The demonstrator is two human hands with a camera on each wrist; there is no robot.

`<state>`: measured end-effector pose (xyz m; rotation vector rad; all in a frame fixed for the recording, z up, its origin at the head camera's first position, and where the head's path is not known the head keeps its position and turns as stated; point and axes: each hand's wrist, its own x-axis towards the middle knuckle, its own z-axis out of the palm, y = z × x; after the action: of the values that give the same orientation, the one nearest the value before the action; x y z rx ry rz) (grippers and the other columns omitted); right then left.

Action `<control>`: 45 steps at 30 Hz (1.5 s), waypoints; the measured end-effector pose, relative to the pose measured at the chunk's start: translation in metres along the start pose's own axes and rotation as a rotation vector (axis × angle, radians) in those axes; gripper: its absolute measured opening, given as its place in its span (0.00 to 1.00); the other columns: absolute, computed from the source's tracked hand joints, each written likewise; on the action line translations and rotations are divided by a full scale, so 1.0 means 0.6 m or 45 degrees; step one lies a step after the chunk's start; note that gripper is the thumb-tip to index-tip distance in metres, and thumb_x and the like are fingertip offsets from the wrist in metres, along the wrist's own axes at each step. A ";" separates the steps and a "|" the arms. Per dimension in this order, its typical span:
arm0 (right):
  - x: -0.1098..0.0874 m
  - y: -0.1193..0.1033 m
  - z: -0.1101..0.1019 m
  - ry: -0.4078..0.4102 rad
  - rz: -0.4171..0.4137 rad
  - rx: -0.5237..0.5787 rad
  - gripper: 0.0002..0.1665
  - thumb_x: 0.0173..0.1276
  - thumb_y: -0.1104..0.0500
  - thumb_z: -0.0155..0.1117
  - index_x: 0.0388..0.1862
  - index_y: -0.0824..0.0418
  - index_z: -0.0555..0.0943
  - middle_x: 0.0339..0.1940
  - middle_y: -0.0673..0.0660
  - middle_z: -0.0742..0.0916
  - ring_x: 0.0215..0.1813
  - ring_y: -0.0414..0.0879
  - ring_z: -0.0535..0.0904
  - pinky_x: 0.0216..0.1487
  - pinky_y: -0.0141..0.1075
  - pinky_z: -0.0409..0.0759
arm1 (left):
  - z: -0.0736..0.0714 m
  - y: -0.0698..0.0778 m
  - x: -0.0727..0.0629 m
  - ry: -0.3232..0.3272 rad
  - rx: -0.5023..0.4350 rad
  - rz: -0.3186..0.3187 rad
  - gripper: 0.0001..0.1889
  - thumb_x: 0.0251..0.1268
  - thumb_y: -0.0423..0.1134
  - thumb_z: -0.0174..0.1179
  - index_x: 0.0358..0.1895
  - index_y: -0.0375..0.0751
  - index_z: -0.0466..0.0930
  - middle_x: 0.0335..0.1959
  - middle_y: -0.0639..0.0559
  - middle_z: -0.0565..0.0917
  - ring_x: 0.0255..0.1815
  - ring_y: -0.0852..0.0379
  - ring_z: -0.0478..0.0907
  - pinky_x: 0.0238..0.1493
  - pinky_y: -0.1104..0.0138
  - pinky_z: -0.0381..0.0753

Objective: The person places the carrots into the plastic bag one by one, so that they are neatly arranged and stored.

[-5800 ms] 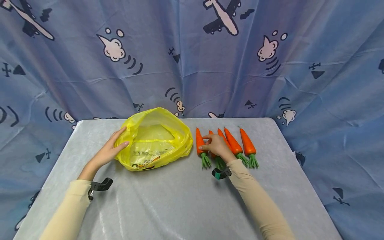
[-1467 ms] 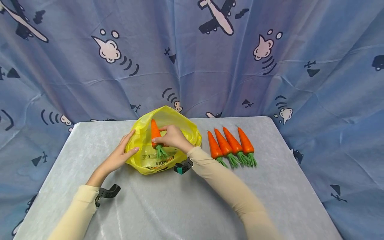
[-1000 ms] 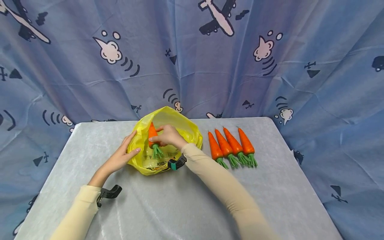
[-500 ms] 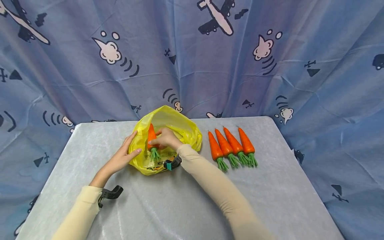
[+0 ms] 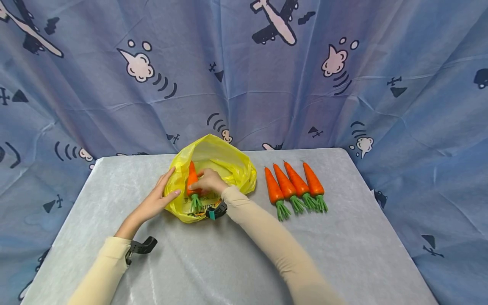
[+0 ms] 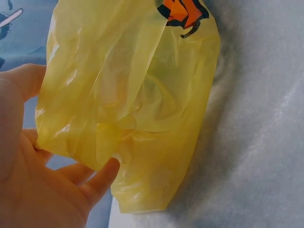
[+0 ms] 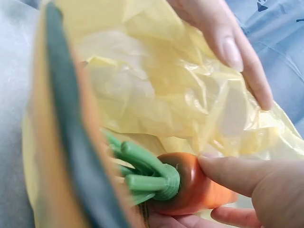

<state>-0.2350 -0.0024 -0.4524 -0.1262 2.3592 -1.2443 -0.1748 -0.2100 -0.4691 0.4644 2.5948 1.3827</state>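
An orange carrot (image 5: pixel 192 180) with green stalks is pinched between the thumb and fingers of my right hand (image 5: pixel 209 182), inside the mouth of a yellow plastic bag (image 5: pixel 238 165). In the right wrist view the thumb presses on the thick end of the carrot (image 7: pixel 190 185), its green stalks facing the camera. My left hand (image 5: pixel 152 201) lies along the left side of the bag with fingers spread and fairly straight. The left wrist view shows its fingers touching the outside of the bag (image 6: pixel 123 104). The bag's bottom is partly hidden by my right hand.
Several more carrots (image 5: pixel 291 186) lie side by side on the grey-white table (image 5: pixel 343 254), right of the bag, stalks toward me. Behind the table hangs a blue curtain (image 5: pixel 244 76) printed with planes. Both wrists wear black camera mounts.
My right hand has taken the leftmost carrot from the row, carried it left into the bag's mouth and lowered it. The bag and left hand have shifted slightly right.
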 end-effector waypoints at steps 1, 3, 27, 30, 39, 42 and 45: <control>0.001 0.001 0.002 0.004 -0.002 -0.013 0.34 0.57 0.55 0.76 0.60 0.67 0.77 0.51 0.62 0.85 0.36 0.53 0.87 0.38 0.36 0.87 | 0.000 0.000 0.000 0.000 0.003 -0.001 0.41 0.75 0.48 0.53 0.81 0.58 0.37 0.81 0.38 0.45 0.80 0.32 0.44 0.74 0.32 0.48; 0.002 0.003 0.005 0.010 -0.007 -0.034 0.34 0.57 0.55 0.77 0.60 0.67 0.78 0.51 0.61 0.85 0.33 0.49 0.85 0.34 0.32 0.85 | 0.001 0.000 0.000 0.000 0.010 -0.004 0.41 0.75 0.48 0.53 0.81 0.57 0.36 0.81 0.38 0.44 0.80 0.32 0.44 0.74 0.32 0.48; 0.006 0.007 0.022 0.094 -0.029 -0.180 0.33 0.59 0.49 0.75 0.59 0.63 0.79 0.48 0.58 0.87 0.32 0.44 0.78 0.31 0.29 0.75 | -0.028 0.005 -0.013 0.124 0.157 -0.053 0.43 0.75 0.48 0.52 0.81 0.52 0.33 0.80 0.34 0.45 0.77 0.28 0.52 0.71 0.33 0.57; 0.006 0.007 0.022 0.093 -0.035 -0.182 0.34 0.59 0.49 0.75 0.61 0.64 0.78 0.49 0.58 0.87 0.33 0.44 0.78 0.32 0.28 0.74 | -0.031 0.007 -0.013 0.134 0.164 -0.067 0.43 0.75 0.48 0.52 0.81 0.50 0.32 0.80 0.34 0.44 0.77 0.28 0.51 0.72 0.33 0.55; 0.005 0.002 0.022 0.044 -0.037 -0.093 0.33 0.58 0.51 0.75 0.59 0.65 0.78 0.44 0.58 0.86 0.30 0.47 0.81 0.29 0.30 0.78 | -0.024 0.010 -0.013 0.113 0.185 -0.090 0.45 0.75 0.49 0.53 0.81 0.48 0.31 0.80 0.33 0.42 0.78 0.27 0.48 0.72 0.31 0.51; 0.007 0.001 0.025 0.024 -0.028 -0.038 0.30 0.58 0.53 0.75 0.56 0.65 0.79 0.38 0.57 0.86 0.29 0.51 0.83 0.29 0.34 0.80 | -0.020 0.012 -0.012 0.097 0.177 -0.087 0.44 0.75 0.49 0.52 0.81 0.49 0.30 0.80 0.34 0.42 0.78 0.27 0.49 0.72 0.31 0.52; 0.009 0.001 0.028 0.025 -0.028 -0.006 0.29 0.58 0.53 0.75 0.55 0.65 0.79 0.38 0.57 0.86 0.28 0.51 0.83 0.29 0.35 0.82 | -0.017 0.011 -0.011 0.096 0.172 -0.084 0.44 0.75 0.49 0.53 0.81 0.50 0.31 0.80 0.34 0.42 0.78 0.27 0.49 0.72 0.32 0.52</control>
<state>-0.2320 -0.0166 -0.4627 -0.1426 2.3835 -1.2563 -0.1701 -0.2169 -0.4579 0.3478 2.7500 1.2329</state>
